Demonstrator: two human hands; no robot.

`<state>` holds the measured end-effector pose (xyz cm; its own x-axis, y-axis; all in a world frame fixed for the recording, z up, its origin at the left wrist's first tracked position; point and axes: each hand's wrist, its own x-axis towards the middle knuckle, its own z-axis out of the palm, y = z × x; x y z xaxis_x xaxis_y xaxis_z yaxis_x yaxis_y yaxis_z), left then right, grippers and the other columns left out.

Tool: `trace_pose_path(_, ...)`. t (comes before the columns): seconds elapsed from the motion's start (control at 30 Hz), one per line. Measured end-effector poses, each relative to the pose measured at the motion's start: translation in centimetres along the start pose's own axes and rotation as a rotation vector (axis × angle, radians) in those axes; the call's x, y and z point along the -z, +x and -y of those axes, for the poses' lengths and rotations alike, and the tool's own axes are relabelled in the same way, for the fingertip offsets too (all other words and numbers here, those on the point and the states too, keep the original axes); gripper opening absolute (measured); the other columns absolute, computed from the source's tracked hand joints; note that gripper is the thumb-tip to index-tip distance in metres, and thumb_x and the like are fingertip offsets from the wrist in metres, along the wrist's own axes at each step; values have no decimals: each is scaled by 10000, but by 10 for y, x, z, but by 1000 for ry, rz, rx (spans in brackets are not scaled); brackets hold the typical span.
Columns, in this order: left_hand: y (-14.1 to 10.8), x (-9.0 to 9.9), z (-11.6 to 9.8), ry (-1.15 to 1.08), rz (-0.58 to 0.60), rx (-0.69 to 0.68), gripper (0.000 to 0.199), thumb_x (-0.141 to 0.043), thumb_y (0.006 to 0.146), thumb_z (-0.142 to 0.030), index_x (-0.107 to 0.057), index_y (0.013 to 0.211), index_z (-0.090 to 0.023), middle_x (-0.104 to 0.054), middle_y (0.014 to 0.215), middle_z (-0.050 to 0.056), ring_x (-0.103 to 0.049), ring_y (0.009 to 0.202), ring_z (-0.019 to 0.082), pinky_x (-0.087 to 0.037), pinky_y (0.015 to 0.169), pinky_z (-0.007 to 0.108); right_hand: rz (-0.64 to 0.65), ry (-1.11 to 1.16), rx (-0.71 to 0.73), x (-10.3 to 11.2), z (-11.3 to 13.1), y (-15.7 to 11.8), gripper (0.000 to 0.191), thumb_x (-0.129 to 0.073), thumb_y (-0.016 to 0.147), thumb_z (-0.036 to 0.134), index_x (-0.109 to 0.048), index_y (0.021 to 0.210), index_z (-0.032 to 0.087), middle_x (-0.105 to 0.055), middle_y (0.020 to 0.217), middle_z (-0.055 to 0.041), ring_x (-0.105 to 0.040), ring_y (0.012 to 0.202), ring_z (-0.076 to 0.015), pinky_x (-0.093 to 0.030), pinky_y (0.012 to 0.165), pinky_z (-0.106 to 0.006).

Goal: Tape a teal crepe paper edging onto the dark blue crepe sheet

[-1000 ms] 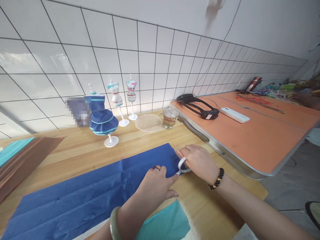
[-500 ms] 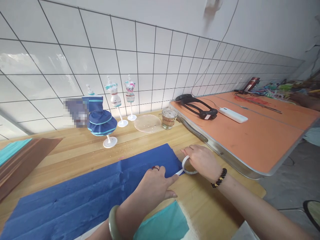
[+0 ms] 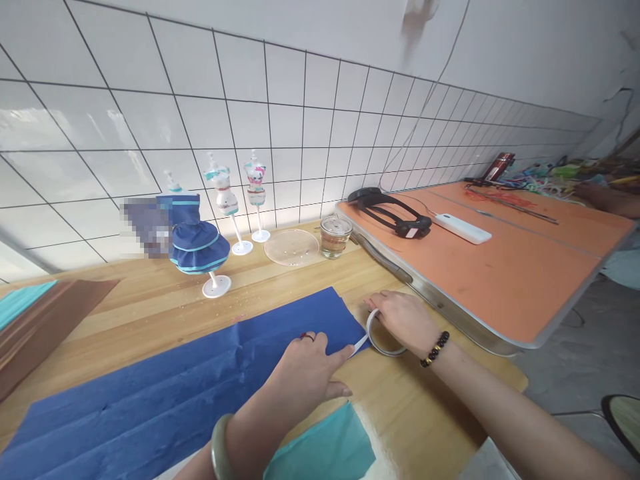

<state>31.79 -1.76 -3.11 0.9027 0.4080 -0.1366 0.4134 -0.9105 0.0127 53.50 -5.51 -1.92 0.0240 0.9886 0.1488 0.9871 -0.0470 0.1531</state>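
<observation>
Head view shows two bare hands working over a wooden table. A long sheet of blue paper lies on this table, from the near left side up to the middle, with some creases across it. The left hand rests upon the right part of the blue paper; it is not closed around anything, and its fingers are spread. Its index fingertip touches a white strip of tape at the right edge of the paper. The right hand is closed on a tape roll, which stands tilted just beside this same edge. The strip runs between the roll and the left fingertip.

At the near side, to the right of the left wrist, there is a piece of teal paper. On the far left lies a brown sheet. Farther away, a blue dress is put on a small stand, and two little mannequins stand to its right. Next come a flat clear disc and a glass with a lid. On the right, an orange table carries a black headset, a white flat object and, at the far end, a red flask.
</observation>
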Motion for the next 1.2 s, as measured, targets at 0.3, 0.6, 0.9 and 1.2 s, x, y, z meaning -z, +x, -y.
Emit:
trace_pose_path(0.3,-2,-15,-2,65,-88,4,600,-392,807,-640,-351,1335,-357,-520,890,71,-524,855,258,-432,671,335,17,14,2,-2,-2,0,234,-433,916,191,-645,816,187,-673,737,-47,-617,692,-164,-331,579,-261)
trace_pose_path(0.6,2,-10,-2,53,-29,7,596,-398,784,-669,-379,1309,-388,-530,904,74,-536,846,258,-433,664,329,21,-4,-6,0,-1,-1,255,-426,919,194,-634,773,172,-658,711,-53,-608,673,-177,-323,559,-269)
trace_pose_path(0.9,5,5,-2,27,33,1,582,-444,768,-659,-403,1289,-404,-566,891,79,-577,799,266,-448,606,313,28,-36,-10,-1,-7,-5,250,-435,917,205,-618,749,175,-647,700,-44,-605,660,-179,-309,543,-274)
trace_pose_path(1.2,11,9,1,28,66,-38,605,-454,757,-668,-379,1301,-414,-580,886,70,-602,768,260,-457,592,310,40,-34,-42,-6,-19,-14,279,-400,945,295,-612,797,190,-654,750,-41,-610,682,-173,-285,514,-270)
